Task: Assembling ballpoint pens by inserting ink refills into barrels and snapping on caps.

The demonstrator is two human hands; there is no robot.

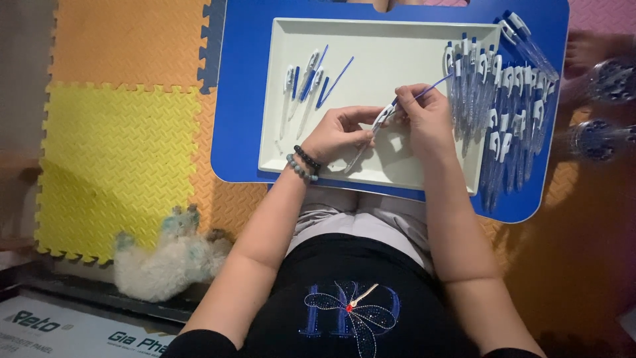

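Pen barrel [371, 136], clear plastic with a white clip, sits over the white tray [371, 40] on the blue desk [245, 99], pinched by the left hand [341, 132]. Right hand [424, 116] pinches a thin blue refill [434, 86] at its far end. Both look light; the barrel seems stiff and slick, the refill bendy, so hold it near the tip. Finished pens [503, 113] lie right, loose parts [308, 83] left.

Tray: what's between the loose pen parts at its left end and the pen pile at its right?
Head view: both hands, left hand and right hand, holding a pen over bare white tray.
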